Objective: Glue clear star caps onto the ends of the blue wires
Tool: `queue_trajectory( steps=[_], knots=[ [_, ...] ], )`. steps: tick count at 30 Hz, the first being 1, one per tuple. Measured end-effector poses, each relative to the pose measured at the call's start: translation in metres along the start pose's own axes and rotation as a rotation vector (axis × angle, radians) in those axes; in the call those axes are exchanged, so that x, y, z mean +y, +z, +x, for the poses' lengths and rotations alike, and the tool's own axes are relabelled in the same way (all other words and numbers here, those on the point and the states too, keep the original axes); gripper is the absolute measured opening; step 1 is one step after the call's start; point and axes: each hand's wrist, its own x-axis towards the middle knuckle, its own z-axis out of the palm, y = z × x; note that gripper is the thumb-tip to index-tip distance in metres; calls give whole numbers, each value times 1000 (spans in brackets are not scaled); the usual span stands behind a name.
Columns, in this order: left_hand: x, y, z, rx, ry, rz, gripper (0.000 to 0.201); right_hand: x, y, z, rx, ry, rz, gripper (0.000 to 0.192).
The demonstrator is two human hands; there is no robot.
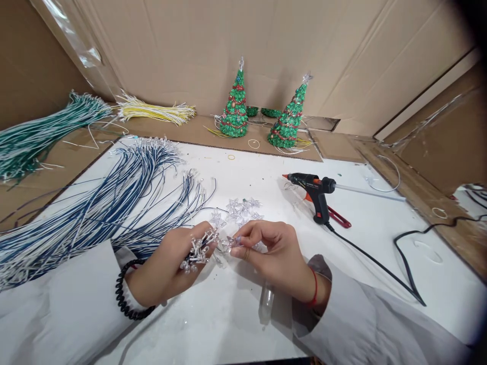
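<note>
My left hand point(173, 263) is closed round a bundle of wired LEDs point(198, 253), whose clear bulb ends stick out past the fingers. Thumb and forefinger of my right hand point(270, 251) pinch a clear plastic star point(225, 245) right at the tips of that bundle. Whether a bulb sits inside the star I cannot tell. Just beyond my hands lies a small heap of clear stars point(243, 209) on the white tabletop point(243, 175). Blue and white LED wires point(114, 197) spread over the left side, partly under my left forearm.
Two green beaded Christmas trees point(235, 109) stand at the back. A black glue gun point(314, 190) lies at right, its cord point(375, 266) trailing forward, with a red-handled tool point(338, 218) beside it. Green wires point(49, 132) and yellow wires point(155, 110) lie at back left. Cardboard walls surround the table.
</note>
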Motion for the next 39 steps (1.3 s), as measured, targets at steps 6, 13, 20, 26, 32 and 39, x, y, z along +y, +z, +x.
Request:
queue_trajectory(
  steps=[6, 13, 20, 26, 32, 39],
  knots=[
    [-4, 0, -1, -22, 67, 29, 15, 1, 0, 0, 1, -18, -16, 32],
    [-1, -1, 0, -41, 30, -4, 16, 1, 0, -1, -3, -18, -26, 33],
    [-4, -6, 7, 23, -180, -139, 17, -6, 0, 1, 92, 25, -82, 21],
    [-10, -3, 5, 128, -333, -417, 19, -2, -6, -1, 17, 31, -154, 17],
    [-13, -2, 2, 110, -308, -344, 18, -2, -17, 3, -312, -91, -257, 16],
    [-14, -2, 3, 79, -278, -304, 16, 1, -13, 1, -170, -29, -183, 17]
  ],
)
